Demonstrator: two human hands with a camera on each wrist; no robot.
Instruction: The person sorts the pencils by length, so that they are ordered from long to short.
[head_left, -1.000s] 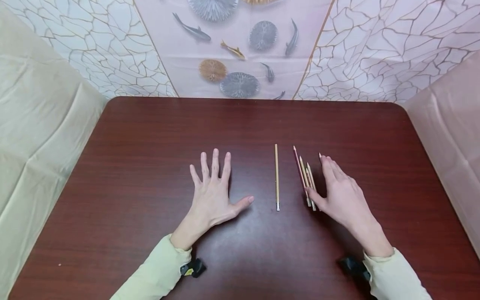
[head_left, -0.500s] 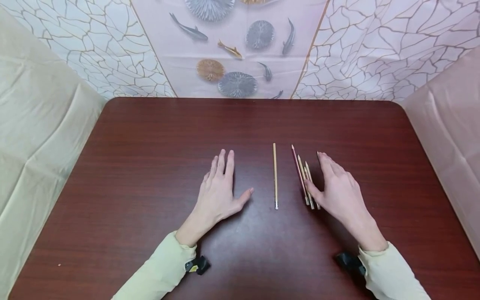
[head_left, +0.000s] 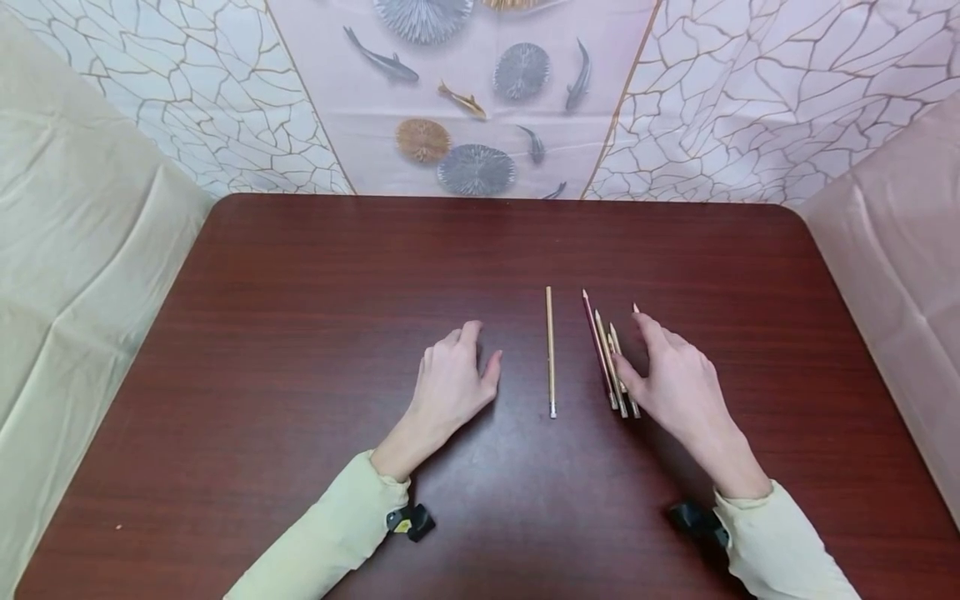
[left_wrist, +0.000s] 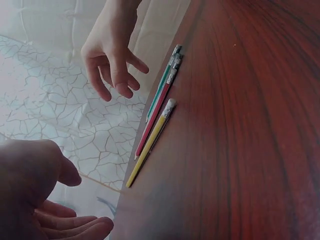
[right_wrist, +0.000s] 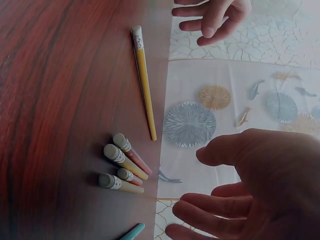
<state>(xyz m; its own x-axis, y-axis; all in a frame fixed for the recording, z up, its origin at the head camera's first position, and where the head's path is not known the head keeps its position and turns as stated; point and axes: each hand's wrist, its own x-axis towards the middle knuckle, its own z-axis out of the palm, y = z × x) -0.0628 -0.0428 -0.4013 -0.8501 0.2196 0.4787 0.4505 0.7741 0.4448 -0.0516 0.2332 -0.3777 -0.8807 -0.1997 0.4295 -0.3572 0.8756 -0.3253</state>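
Pencils (left_wrist: 154,116) lie pointing away, presumably for our easy reach; left hand (head_left: 452,379) and right hand (head_left: 681,387) hover, grips relaxed, empty.

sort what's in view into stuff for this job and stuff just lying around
Likely the job:
lone yellow pencil
pencil cluster to its right in the head view
left hand and right hand

Likely just there:
table
pale speck on it
fish-patterned backdrop
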